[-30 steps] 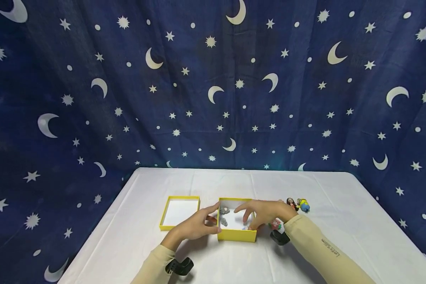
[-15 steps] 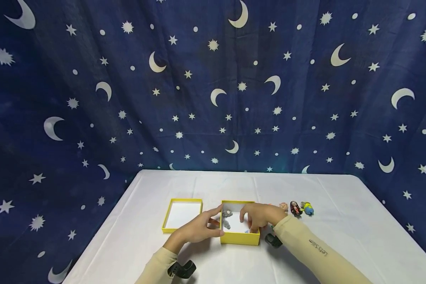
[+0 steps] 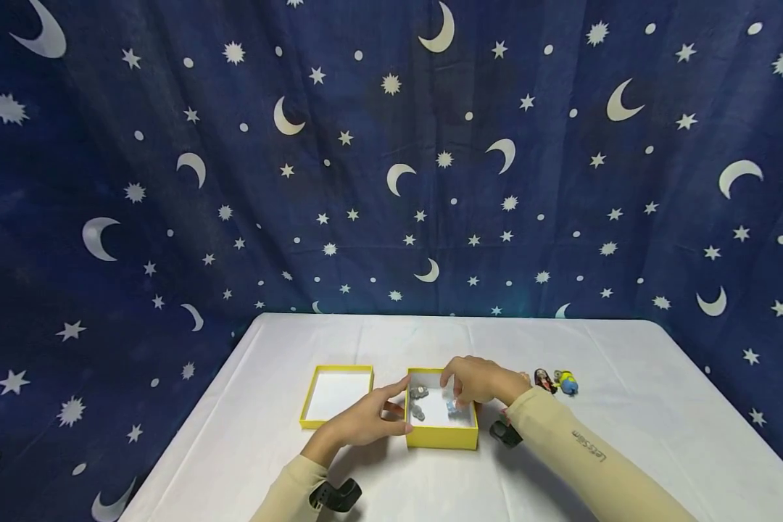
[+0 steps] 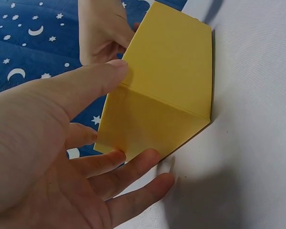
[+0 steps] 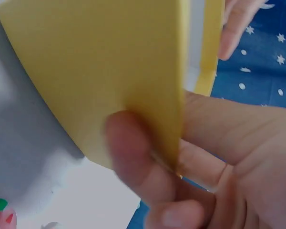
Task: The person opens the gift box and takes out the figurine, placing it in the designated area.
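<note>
An open yellow box (image 3: pixel 441 437) with a white inside stands at the middle of the table. My left hand (image 3: pixel 364 418) holds its left side, thumb at the near corner and fingers along the wall. Inside lie small grey figures (image 3: pixel 419 392) by the left wall. My right hand (image 3: pixel 479 380) is over the right part of the box, thumb and index curled down around a small pale-blue thing (image 3: pixel 453 409), its kind too small to tell. In the right wrist view a blurred finger (image 5: pixel 128 138) touches the outer wall; the pinched thing is hidden there.
Left of the box lies a yellow-rimmed lid (image 3: pixel 336 395), white side up. To the right are a dark-haired doll figure (image 3: pixel 544 380) and a yellow-and-blue toy (image 3: pixel 567 383). A pink toy with a green top (image 5: pixel 2 212) sits near the right wrist. A starry curtain (image 3: pixel 391 159) hangs behind.
My right hand dips into the box, then rises slightly, and the pale-blue thing now shows higher under its fingertips. The left hand keeps its hold on the box; the view has shifted slightly.
</note>
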{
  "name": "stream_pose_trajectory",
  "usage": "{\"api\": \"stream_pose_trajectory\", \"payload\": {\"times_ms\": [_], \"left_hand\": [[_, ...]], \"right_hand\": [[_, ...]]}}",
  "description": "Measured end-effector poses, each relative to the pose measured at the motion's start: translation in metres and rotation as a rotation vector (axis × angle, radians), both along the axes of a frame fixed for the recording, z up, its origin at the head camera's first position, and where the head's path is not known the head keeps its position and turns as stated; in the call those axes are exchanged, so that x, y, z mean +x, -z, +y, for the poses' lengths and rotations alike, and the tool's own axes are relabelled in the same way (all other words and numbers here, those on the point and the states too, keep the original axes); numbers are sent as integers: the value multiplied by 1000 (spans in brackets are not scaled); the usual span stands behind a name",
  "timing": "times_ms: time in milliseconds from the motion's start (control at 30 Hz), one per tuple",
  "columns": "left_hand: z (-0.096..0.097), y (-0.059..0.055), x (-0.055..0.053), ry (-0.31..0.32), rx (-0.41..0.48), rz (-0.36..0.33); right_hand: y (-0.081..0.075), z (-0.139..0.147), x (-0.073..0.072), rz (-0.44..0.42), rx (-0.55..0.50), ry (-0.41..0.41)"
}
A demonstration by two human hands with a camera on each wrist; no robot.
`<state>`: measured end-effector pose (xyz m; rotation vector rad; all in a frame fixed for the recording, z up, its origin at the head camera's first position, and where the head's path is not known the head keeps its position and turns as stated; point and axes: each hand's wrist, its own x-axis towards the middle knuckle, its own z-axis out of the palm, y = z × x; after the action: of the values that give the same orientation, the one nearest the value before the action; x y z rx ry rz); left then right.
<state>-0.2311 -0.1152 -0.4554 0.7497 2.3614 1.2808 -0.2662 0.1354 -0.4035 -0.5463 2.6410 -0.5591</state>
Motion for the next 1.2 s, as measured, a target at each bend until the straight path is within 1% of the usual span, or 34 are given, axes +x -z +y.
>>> {"api": "stream_pose_trajectory", "payload": {"times_ms": [100, 167, 300, 367, 500, 700, 900, 1067, 1200], "left_hand": [[0, 1, 0, 7, 3, 11], [0, 1, 1, 7, 6, 17], [0, 0, 3, 10, 3, 43], [0, 0, 3, 7, -1, 50], [0, 1, 3, -6, -14, 54], [0, -1, 3, -11, -33, 74], [-2, -2, 5, -13, -43, 72], [1, -4, 2, -4, -41, 86], [2, -3, 3, -13, -47, 64]], "right_hand": [[-1, 4, -2, -15, -59, 3], [-1, 9, -6, 0, -118, -46], [3, 21, -13, 32, -238, -174], [5, 25, -15, 54, -272, -202], [9, 32, -14, 76, -326, -191], [13, 39, -6, 74, -430, -173], [20, 41, 2, 83, -538, -148], [20, 47, 12, 53, -639, -86], [21, 48, 19, 56, -688, -32]]}}
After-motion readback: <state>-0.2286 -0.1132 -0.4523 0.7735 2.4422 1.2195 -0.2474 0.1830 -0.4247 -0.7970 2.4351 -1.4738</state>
